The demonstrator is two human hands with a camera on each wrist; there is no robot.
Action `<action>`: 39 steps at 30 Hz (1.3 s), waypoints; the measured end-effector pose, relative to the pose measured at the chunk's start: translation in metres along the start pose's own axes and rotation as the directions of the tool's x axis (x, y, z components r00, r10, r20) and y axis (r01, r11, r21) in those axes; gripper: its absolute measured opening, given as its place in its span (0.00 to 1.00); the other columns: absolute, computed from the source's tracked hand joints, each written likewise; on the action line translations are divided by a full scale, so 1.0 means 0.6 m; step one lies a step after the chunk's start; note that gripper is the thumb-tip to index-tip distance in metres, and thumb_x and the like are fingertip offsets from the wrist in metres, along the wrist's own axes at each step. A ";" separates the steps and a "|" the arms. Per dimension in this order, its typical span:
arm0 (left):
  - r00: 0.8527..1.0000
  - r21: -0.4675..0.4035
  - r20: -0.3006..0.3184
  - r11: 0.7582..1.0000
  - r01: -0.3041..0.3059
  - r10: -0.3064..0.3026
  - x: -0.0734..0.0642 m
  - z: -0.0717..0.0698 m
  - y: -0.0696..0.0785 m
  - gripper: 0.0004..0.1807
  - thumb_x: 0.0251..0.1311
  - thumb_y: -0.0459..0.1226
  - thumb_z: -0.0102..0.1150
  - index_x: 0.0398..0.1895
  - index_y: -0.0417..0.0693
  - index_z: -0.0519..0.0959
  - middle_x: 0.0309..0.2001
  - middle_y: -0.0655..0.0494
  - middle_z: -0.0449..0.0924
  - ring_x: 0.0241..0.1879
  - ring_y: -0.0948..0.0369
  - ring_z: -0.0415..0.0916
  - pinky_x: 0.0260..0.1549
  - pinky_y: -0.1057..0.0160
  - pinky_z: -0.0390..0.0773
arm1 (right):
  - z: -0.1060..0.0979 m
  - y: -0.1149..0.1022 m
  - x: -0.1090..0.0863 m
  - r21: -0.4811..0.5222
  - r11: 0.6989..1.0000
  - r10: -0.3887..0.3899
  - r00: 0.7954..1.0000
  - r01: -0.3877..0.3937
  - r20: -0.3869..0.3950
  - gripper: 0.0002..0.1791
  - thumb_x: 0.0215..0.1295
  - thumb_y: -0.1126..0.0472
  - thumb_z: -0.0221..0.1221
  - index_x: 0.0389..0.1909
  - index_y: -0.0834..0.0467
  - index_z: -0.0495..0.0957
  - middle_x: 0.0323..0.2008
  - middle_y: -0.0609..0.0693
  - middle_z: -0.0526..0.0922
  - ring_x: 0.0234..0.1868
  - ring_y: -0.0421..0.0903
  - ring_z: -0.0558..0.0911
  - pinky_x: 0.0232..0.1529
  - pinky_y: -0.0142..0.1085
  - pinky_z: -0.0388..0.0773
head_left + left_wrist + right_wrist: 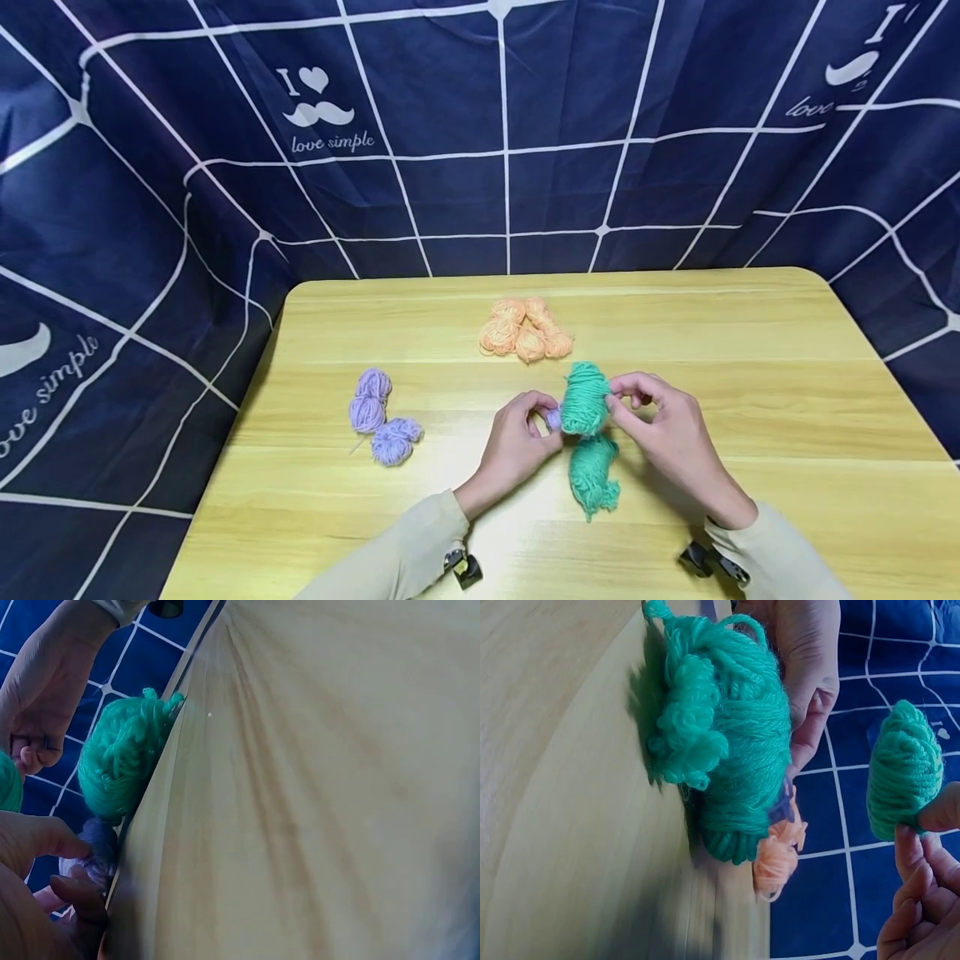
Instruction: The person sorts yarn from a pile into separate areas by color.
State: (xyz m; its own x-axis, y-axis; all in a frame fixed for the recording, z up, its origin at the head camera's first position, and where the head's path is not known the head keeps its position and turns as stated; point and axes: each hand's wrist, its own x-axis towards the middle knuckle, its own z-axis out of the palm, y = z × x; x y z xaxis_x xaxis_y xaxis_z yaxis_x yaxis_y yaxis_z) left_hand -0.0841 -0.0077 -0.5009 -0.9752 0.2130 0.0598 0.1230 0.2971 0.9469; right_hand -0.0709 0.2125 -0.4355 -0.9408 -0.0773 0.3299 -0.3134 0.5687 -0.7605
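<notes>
My right hand (671, 425) pinches the right side of a green yarn skein (585, 398) between thumb and fingers. In the right wrist view this skein (906, 772) is held up off the table, apart from the other green one. Just left of it, the thumb and fingers of my left hand (521, 433) are curled round a small purple yarn bundle (553, 419), partly hidden by them. A second green skein (592, 475) lies on the table below the raised one, its loose loops towards me. The left wrist view shows the purple bundle (97, 851) beside this green skein (124, 757).
Several peach yarn bundles (528, 342) lie in a cluster at the back middle of the wooden table (337, 325). More purple yarn bundles (369, 404) lie to the left. A dark blue cloth (450, 200) with white lines hangs behind and beside the table.
</notes>
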 end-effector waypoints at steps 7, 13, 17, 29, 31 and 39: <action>1.000 -0.010 0.001 1.000 0.029 -0.029 -0.003 0.001 0.003 0.20 0.49 0.24 0.74 0.46 0.45 0.85 0.35 0.59 0.80 0.24 0.69 0.70 0.23 0.68 0.74 | -0.004 0.001 0.000 0.008 1.000 0.009 1.000 -0.009 -0.010 0.10 0.66 0.70 0.73 0.45 0.55 0.89 0.31 0.43 0.78 0.33 0.42 0.73 0.27 0.31 0.65; 0.999 -0.007 0.006 0.999 0.051 -0.051 -0.003 -0.002 0.008 0.18 0.50 0.24 0.75 0.44 0.45 0.85 0.29 0.57 0.78 0.22 0.69 0.69 0.21 0.68 0.72 | -0.008 0.004 0.000 0.013 1.000 0.024 1.000 -0.024 -0.014 0.10 0.67 0.70 0.72 0.45 0.56 0.89 0.31 0.45 0.79 0.33 0.40 0.74 0.27 0.31 0.66; 0.998 -0.016 0.011 0.998 0.068 -0.068 -0.003 -0.004 0.009 0.17 0.50 0.24 0.75 0.44 0.44 0.86 0.26 0.57 0.76 0.22 0.69 0.69 0.21 0.68 0.72 | -0.012 0.007 0.000 0.015 0.999 0.040 0.999 -0.040 -0.017 0.09 0.68 0.71 0.71 0.45 0.57 0.88 0.31 0.46 0.79 0.34 0.41 0.75 0.28 0.31 0.68; 0.998 0.016 0.006 0.998 0.058 -0.058 -0.002 -0.005 0.006 0.17 0.52 0.26 0.76 0.45 0.43 0.86 0.29 0.58 0.77 0.22 0.70 0.71 0.24 0.68 0.75 | -0.022 0.016 0.004 0.035 0.996 0.079 0.996 -0.078 -0.042 0.07 0.70 0.69 0.71 0.45 0.57 0.88 0.31 0.48 0.80 0.37 0.42 0.76 0.39 0.31 0.70; 0.998 0.015 0.006 0.998 0.063 -0.063 -0.001 -0.005 0.006 0.17 0.52 0.26 0.76 0.45 0.43 0.85 0.26 0.59 0.76 0.21 0.70 0.70 0.23 0.68 0.75 | -0.023 0.017 0.004 0.034 0.996 0.086 0.995 -0.085 -0.044 0.07 0.70 0.69 0.71 0.45 0.57 0.88 0.31 0.49 0.80 0.37 0.42 0.76 0.39 0.31 0.70; 0.997 -0.009 0.004 0.997 0.083 -0.083 0.000 -0.003 0.004 0.17 0.51 0.25 0.75 0.43 0.44 0.84 0.22 0.63 0.73 0.20 0.69 0.69 0.20 0.68 0.72 | -0.033 0.024 0.004 0.027 0.995 0.100 0.993 -0.098 -0.055 0.07 0.70 0.68 0.71 0.47 0.58 0.88 0.31 0.49 0.80 0.37 0.42 0.76 0.36 0.30 0.69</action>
State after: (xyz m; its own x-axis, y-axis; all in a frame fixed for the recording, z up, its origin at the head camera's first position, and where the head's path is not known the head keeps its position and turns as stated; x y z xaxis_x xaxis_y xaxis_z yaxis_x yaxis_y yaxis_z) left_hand -0.0841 -0.0087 -0.4982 -0.9813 0.1913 -0.0200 0.0402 0.3058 0.9513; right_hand -0.0749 0.2369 -0.4348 -0.9588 0.0253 0.2829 -0.2227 0.5509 -0.8043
